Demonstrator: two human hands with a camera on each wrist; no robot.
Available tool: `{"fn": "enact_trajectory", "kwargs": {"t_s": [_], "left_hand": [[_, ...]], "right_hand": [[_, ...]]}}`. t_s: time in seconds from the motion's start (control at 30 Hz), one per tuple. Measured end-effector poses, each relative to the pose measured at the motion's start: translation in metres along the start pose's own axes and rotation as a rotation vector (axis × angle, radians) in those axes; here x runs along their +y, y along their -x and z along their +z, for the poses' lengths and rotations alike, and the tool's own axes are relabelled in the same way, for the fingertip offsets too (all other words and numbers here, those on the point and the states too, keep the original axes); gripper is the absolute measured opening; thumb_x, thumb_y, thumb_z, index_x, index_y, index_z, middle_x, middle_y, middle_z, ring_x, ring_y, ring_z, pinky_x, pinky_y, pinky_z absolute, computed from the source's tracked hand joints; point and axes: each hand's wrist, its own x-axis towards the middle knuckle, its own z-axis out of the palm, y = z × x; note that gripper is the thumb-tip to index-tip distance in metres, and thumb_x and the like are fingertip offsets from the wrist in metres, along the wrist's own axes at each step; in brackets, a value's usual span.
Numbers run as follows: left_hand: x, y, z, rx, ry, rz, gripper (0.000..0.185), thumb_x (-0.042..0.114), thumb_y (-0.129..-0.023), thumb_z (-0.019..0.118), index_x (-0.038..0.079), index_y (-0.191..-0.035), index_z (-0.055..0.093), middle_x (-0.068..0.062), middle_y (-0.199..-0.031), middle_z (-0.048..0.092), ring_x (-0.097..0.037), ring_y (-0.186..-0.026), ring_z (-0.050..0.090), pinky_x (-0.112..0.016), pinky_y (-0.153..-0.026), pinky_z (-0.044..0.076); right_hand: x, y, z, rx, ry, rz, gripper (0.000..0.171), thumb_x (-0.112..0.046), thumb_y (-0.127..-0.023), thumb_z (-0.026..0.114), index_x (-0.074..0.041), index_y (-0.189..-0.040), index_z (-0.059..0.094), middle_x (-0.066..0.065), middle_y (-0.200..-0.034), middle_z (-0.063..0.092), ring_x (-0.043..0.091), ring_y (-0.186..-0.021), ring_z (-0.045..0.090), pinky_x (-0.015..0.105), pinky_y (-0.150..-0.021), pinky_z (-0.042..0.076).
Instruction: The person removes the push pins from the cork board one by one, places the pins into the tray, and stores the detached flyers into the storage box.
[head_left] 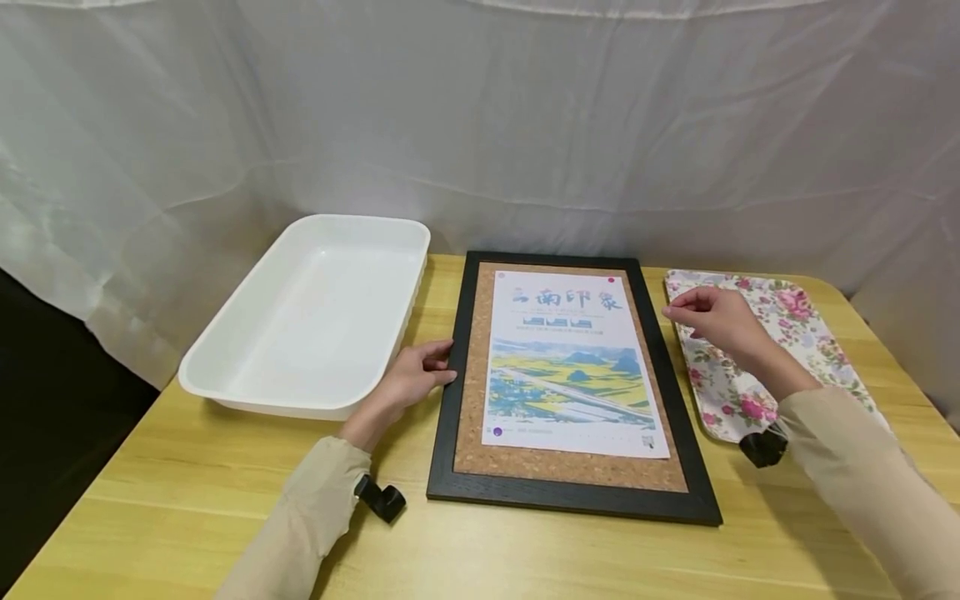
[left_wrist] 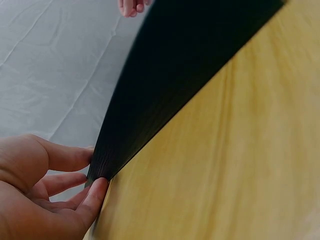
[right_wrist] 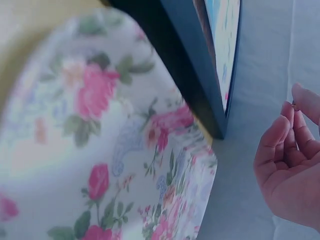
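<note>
A black-framed cork board [head_left: 442,442] lies flat on the wooden table [head_left: 187,500], with a printed landscape poster [head_left: 570,367] pinned to it. My left hand [head_left: 438,362] rests against the frame's left edge [left_wrist: 165,90]; its thumb and fingertips [left_wrist: 75,156] touch the edge and are fairly straight. My right hand [head_left: 670,308] hovers over the floral tray [head_left: 795,325], just right of the frame's top right corner. Its thumb and forefinger [right_wrist: 295,107] pinch something tiny, seemingly a pin. In the right wrist view the frame [right_wrist: 185,65] stands beside the floral tray [right_wrist: 100,150].
An empty white plastic tub [head_left: 300,408] sits left of the frame, close to my left hand. A white cloth backdrop [head_left: 525,125] hangs behind the table. The table's left edge [head_left: 97,475] drops off to a dark floor.
</note>
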Motion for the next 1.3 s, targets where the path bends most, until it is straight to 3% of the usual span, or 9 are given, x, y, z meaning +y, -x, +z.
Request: {"fn": "enact_trajectory", "kwargs": {"t_s": [0.3,0.57,0.67,0.8,1.17,1.3], "left_hand": [[0.001,0.001,0.000,0.010,0.001,-0.007,0.058,0.000,-0.090,0.066,0.004,-0.144,0.045,-0.015,-0.127,0.057,-0.026,-0.109,0.055,-0.031,-0.081,0.048],[0.001,0.001,0.001,0.008,0.001,-0.003,0.058,0.000,-0.090,0.066,0.004,-0.144,0.046,-0.015,-0.127,0.057,-0.026,-0.109,0.055,-0.031,-0.081,0.048],[0.001,0.000,0.001,0.011,-0.004,-0.001,0.058,0.000,-0.090,0.065,0.003,-0.144,0.045,-0.015,-0.127,0.057,-0.026,-0.109,0.055,-0.031,-0.081,0.048],[0.001,0.000,0.001,0.014,-0.003,-0.003,0.058,0.000,-0.090,0.065,0.003,-0.144,0.045,-0.015,-0.127,0.057,-0.026,-0.109,0.055,-0.031,-0.080,0.049],[-0.001,-0.001,0.000,0.007,0.012,0.004,0.058,-0.002,-0.090,0.064,0.001,-0.144,0.044,-0.017,-0.127,0.057,-0.027,-0.109,0.055,-0.030,-0.080,0.048],[-0.002,-0.001,0.001,0.008,0.014,0.003,0.058,-0.001,-0.090,0.065,0.001,-0.144,0.044,-0.016,-0.128,0.057,-0.027,-0.109,0.055,-0.030,-0.080,0.048]], "right_hand": [[0.010,-0.016,-0.004,0.032,-0.020,0.036,0.049,-0.037,-0.098,0.057,0.007,-0.117,0.059,0.026,-0.116,0.057,0.037,-0.101,0.054,0.033,-0.076,0.051],[0.025,-0.032,-0.008,0.064,-0.019,0.065,0.053,-0.042,-0.096,0.058,0.007,-0.116,0.060,0.024,-0.112,0.055,0.032,-0.093,0.051,0.039,-0.073,0.048],[0.039,-0.042,-0.010,0.093,-0.031,0.101,0.049,-0.045,-0.093,0.060,0.001,-0.110,0.064,0.017,-0.106,0.057,0.027,-0.086,0.050,0.042,-0.065,0.048],[0.053,-0.051,-0.014,0.115,-0.058,0.126,0.048,-0.047,-0.090,0.064,-0.001,-0.106,0.065,0.013,-0.101,0.057,0.023,-0.081,0.051,0.035,-0.058,0.049],[0.055,-0.052,-0.017,0.149,-0.055,0.137,0.045,-0.040,-0.093,0.063,0.003,-0.106,0.062,0.015,-0.098,0.056,0.021,-0.074,0.052,0.035,-0.058,0.049],[0.056,-0.053,-0.016,0.149,-0.044,0.141,0.043,-0.033,-0.095,0.062,0.008,-0.109,0.059,0.011,-0.086,0.056,0.020,-0.068,0.052,0.032,-0.059,0.049]]}}
